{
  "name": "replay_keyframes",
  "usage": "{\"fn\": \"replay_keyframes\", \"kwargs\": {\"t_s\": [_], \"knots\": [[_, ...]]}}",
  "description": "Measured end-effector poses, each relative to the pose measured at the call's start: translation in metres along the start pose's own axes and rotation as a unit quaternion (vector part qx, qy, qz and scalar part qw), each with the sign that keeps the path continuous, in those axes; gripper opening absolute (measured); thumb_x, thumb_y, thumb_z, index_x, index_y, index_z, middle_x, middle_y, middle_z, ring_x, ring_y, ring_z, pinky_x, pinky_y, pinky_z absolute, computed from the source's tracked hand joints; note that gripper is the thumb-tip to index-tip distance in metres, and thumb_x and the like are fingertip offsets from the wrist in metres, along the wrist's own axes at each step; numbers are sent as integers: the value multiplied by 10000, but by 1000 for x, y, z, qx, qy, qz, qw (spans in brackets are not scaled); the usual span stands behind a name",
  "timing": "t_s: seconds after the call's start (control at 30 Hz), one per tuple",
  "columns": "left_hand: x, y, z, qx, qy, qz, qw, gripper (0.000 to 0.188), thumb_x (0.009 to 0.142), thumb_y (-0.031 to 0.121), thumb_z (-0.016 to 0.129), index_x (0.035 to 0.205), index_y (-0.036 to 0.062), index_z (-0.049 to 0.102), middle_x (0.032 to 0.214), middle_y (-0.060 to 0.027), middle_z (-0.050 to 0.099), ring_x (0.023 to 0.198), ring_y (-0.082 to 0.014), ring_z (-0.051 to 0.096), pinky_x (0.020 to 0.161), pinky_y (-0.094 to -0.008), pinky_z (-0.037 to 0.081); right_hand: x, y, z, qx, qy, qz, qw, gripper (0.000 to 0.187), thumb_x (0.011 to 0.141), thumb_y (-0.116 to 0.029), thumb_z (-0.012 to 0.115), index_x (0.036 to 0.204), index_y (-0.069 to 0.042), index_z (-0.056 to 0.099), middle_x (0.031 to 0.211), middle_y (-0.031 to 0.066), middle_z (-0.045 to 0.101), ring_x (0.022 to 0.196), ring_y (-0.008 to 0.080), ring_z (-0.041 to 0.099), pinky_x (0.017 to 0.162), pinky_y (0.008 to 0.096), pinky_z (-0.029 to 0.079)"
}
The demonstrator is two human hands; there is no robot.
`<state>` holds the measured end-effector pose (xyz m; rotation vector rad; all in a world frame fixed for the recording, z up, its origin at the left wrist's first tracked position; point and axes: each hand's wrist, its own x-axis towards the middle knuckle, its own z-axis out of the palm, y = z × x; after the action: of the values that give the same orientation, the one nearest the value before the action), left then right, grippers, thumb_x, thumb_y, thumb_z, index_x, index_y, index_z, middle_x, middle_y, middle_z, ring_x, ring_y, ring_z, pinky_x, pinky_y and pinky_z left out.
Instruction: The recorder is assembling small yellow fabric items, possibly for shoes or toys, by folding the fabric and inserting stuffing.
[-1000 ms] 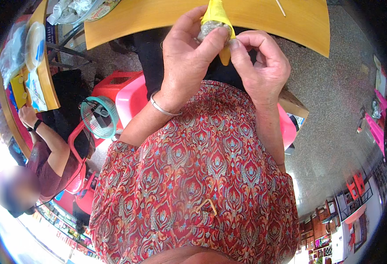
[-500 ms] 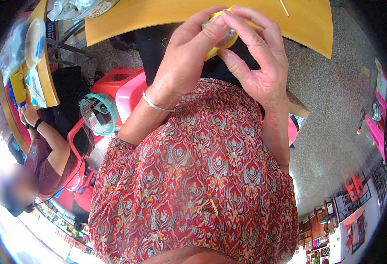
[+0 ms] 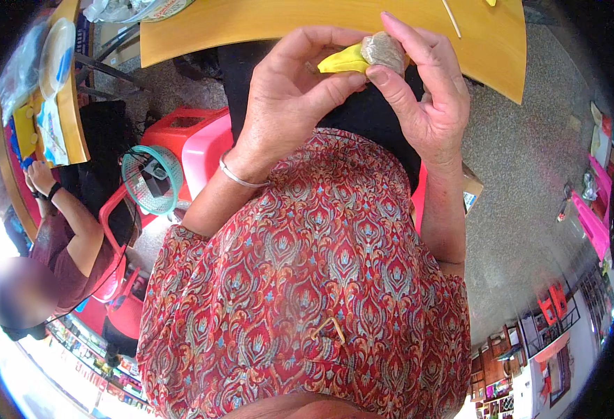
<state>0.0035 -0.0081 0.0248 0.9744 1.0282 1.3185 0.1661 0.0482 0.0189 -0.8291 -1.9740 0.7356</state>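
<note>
A rounded grey-brown lump (image 3: 383, 52) with a rough surface is held up over the near edge of the table. From its left side sticks out a smooth, bright yellow soft piece (image 3: 342, 61) that tapers to the left and looks like modelling clay. My left hand (image 3: 282, 94) holds the yellow piece, its thumb below and its fingers behind. On the right, my right hand (image 3: 433, 98) grips the lump between thumb and fingers. A little more yellow shows at the lump's right side. How far the yellow reaches behind the lump is hidden.
On the yellow-brown table (image 3: 265, 31) lie a thin stick (image 3: 451, 17) and a yellow bit at the far edge. To my left are a red stool (image 3: 174, 133), a pink stool (image 3: 206, 157) and a teal basket (image 3: 152, 180). A co-worker (image 3: 69, 230) sits at another table.
The lump has been turned between my hands, so its grey-brown side now shows on the right and the yellow piece points left. My hands have shifted slightly and my right fingers have moved around the lump.
</note>
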Motion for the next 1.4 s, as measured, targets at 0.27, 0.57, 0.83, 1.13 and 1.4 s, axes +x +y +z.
{"fn": "replay_keyframes", "kwargs": {"t_s": [0.27,0.57,0.83,1.13,1.4], "knots": [[-1,-15,2,-152,56,22,987,278,927,94,549,1171,-33,588,1143,-148,621,1055,-198,587,912,-319,478,0,-9,0,12,-10,-2,1000,426,652,-191,825,1023,-78,650,1006,69,560,864,187,598,721,274,518],[-1,-13,7,-306,97,-58,945,298,968,189,494,1164,-21,572,1133,-167,611,1030,-242,601,890,-377,503,-6,-4,12,64,16,-32,997,365,620,-161,838,923,-86,649,1041,74,557,875,201,581,743,305,505],[0,-11,12,-262,118,-83,954,295,968,206,494,1134,-21,585,1113,-161,621,993,-219,609,862,-357,508,-7,4,4,16,-13,-65,998,326,616,-99,812,893,-90,640,1028,60,585,894,223,575,730,312,486],[5,-7,14,-267,105,-49,957,314,969,237,496,1145,-5,591,1170,-165,608,1048,-208,585,902,-357,461,-6,1,6,-7,20,-78,997,358,634,-78,797,964,-98,660,976,48,588,824,218,568,711,312,471],[5,-2,16,-286,107,-96,947,315,974,242,482,1148,1,588,1201,-163,589,1072,-210,566,922,-365,443,-6,0,-2,-31,-24,-85,996,359,611,-180,819,932,-133,667,988,48,569,866,254,558,728,359,467]]}}
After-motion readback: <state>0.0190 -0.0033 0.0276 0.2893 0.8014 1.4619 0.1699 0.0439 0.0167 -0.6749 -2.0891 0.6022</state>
